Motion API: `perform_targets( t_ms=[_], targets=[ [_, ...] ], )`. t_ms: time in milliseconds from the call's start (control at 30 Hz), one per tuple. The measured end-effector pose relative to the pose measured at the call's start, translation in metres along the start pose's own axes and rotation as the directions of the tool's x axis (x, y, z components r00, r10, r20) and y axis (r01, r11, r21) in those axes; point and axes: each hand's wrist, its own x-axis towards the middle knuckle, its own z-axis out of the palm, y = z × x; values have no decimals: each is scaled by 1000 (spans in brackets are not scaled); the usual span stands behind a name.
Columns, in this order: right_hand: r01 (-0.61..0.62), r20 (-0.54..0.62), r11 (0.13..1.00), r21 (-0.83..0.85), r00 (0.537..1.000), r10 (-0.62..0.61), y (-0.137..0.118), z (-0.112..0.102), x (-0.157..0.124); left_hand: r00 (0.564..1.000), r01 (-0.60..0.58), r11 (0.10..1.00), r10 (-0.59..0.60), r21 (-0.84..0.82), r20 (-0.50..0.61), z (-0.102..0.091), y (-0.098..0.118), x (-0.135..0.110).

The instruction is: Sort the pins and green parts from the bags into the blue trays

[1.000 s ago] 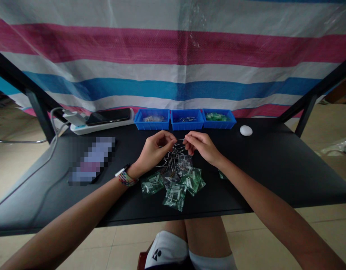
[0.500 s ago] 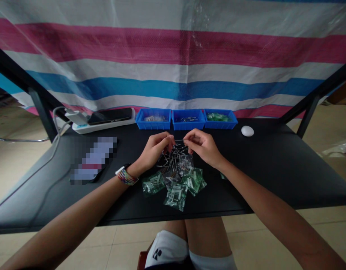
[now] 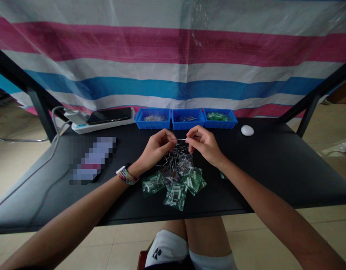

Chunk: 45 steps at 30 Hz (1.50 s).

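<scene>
A thin silver rivet [image 3: 181, 139] spans level between my two hands, above a pile of similar rivets [image 3: 175, 154]. My left hand [image 3: 159, 147] pinches one end between thumb and finger. At the other end, the fingertips of my right hand [image 3: 203, 144] are closed on it. Below the pile lie a clear plastic packet [image 3: 185, 164] and several green-tinted packets [image 3: 175, 195] of small pale parts. Part of the pile is hidden behind my left fingers.
Three blue bins stand at the back: one with clear packets [image 3: 153, 124], one with loose rivets [image 3: 177, 125], one with green packets [image 3: 231, 123]. A power strip [image 3: 105, 126] bears a dark phone [image 3: 111, 115]. A blurred-out phone [image 3: 94, 160] lies left, a white oval object [image 3: 247, 130] right.
My left fingers have risen slightly and come to the rivet's end, and my right hand has shifted a little to the right. More of the rivet shows between them; the packets have stayed put.
</scene>
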Motion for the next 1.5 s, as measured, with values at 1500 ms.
perform_targets(
  t_ms=[1500],
  targets=[
    [152, 189, 926, -344, 978, -90, 0, -16, 4, 994, 97, 972, -105, 213, 28, -4, 10, -2]
  ],
)
